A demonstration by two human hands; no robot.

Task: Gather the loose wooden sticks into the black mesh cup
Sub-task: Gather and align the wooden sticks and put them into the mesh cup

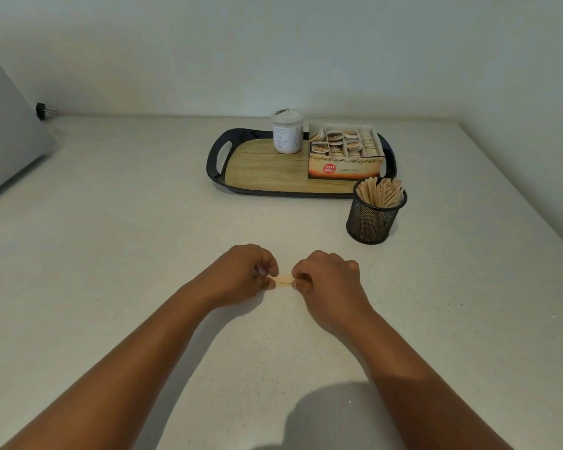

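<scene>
Left hand (241,274) and right hand (327,280) both pinched shut on ends of pale flat wooden sticks (283,280) over speckled white desk (111,254); black mesh cup (372,219) far right, stick-filled.

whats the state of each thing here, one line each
left hand: closed, pinching one end of the sticks
right hand: closed, pinching the other end
sticks: held level between both hands, low over the counter
cup: upright, packed with sticks
jar: upright on the tray, lid on
tea box: open, sachets showing
tray: flat on the counter
</scene>
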